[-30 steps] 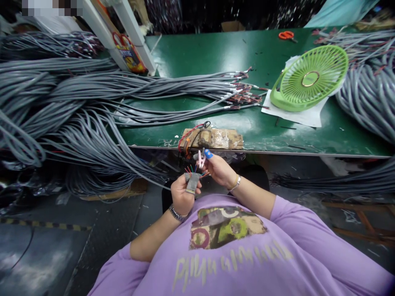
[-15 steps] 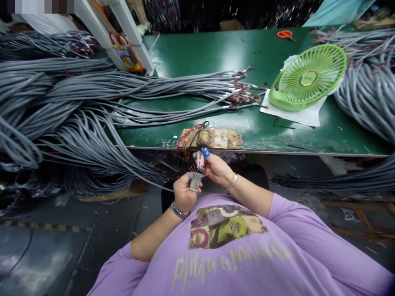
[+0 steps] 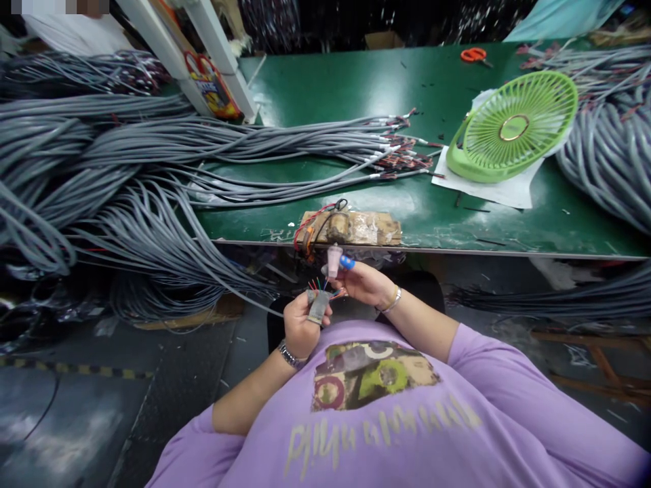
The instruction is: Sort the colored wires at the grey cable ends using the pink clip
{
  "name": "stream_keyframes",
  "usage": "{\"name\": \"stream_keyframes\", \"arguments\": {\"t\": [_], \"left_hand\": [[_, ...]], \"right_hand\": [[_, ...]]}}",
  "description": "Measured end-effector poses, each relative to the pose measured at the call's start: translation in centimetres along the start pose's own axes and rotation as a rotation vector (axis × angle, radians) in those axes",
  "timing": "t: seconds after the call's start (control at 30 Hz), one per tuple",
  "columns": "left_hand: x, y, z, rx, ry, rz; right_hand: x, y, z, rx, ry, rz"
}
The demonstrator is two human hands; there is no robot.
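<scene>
Just below the bench edge, my left hand [image 3: 304, 327] is closed around the end of a grey cable [image 3: 254, 303], with grey wraps on its fingers. Thin coloured wires [image 3: 316, 285] fan out above those fingers, red, green and blue among them. Close on the right is my right hand [image 3: 369, 283], its fingers curled in at the wires. A blue cover [image 3: 347, 262] sits on its thumb. Beside the thumb stands a pale pink piece [image 3: 334, 261], perhaps a finger wrapping. Whether the right fingers grip a wire is too small to tell.
A wooden block [image 3: 376, 229] with red and black leads lies at the bench edge. Grey cable bundles [image 3: 244, 142] cover the left of the green bench [image 3: 325, 88]. A green fan [image 3: 513, 129] and orange scissors [image 3: 474, 55] are to the right.
My right hand has shifted slightly right and down, and its thumb has turned. The pink piece now points more upright. My left hand keeps its hold, slightly lower.
</scene>
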State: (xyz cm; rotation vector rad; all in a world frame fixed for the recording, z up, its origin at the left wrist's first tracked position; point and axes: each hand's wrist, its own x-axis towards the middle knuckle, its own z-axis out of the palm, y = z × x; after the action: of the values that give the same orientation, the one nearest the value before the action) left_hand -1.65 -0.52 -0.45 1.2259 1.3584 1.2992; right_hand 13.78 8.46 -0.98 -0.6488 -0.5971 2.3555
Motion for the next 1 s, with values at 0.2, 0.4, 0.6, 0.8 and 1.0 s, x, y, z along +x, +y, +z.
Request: {"name": "stream_keyframes", "arguments": {"t": [0.2, 0.4, 0.6, 0.8, 1.0], "left_hand": [[-0.1, 0.3, 0.1, 0.042, -0.080, -0.086], [0.7, 1.1, 0.6, 0.050, -0.357, -0.307], [1.5, 0.6, 0.2, -0.003, -0.389, -0.463], [1.4, -0.8, 0.5, -0.121, -0.093, -0.337], [1.9, -0.5, 0.3, -0.085, -0.220, -0.324]], "right_hand": [[-1.0, -0.4, -0.3, -0.323, -0.065, 0.038], [-1.5, -1.3, 0.7, -0.684, -0.135, -0.086], [-1.9, -1.3, 0.9, -0.834, -0.046, -0.218], [-2.1, 0.4, 0.7, -0.675, 0.119, -0.135], [-1.3, 2.2, 0.6, -0.519, 0.267, -0.333]]}}
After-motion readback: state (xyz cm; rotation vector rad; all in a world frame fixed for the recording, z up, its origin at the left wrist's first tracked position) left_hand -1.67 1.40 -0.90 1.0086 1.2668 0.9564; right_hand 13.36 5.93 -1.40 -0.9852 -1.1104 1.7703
